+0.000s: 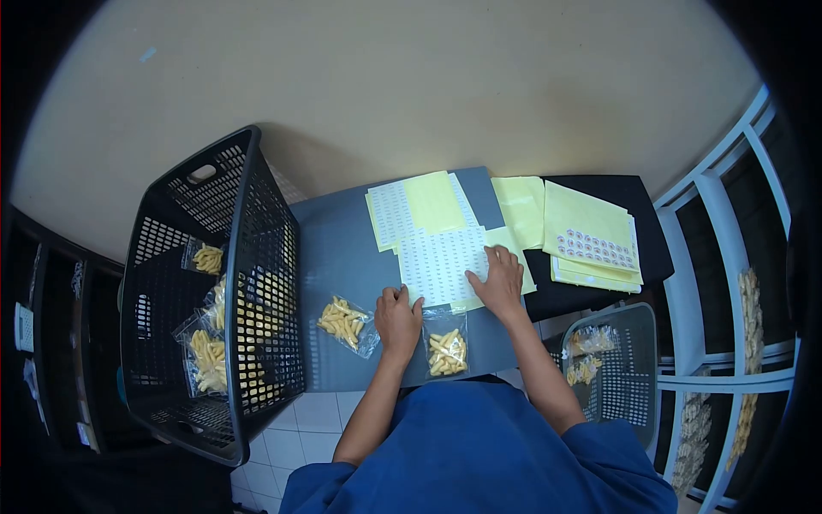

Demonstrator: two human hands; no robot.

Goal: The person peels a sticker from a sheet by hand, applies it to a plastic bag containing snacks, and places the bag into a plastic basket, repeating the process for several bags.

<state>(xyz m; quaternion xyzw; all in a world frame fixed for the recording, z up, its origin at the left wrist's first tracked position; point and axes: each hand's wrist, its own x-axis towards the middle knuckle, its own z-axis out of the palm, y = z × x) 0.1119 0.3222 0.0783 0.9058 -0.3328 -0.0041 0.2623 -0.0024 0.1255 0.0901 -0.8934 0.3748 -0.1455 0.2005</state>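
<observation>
White rectangular paper sheet of small printed labels (438, 264) | on grey flat tabletop (330, 231), overlapping other sheets | left hand (399, 324): curled at lower-left edge, hold cannot be told | right hand (502, 281): loosely spread at right edge, gripping nothing evident | advisable: light, even pressure

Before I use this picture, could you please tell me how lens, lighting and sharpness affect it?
Head view: the rack at the right looks bowed and the corners go black; same view: a soft shadow lies on the wall beside the large basket; same view: the bag by the left hand glints; print on the label sheet is too small to read.
</observation>
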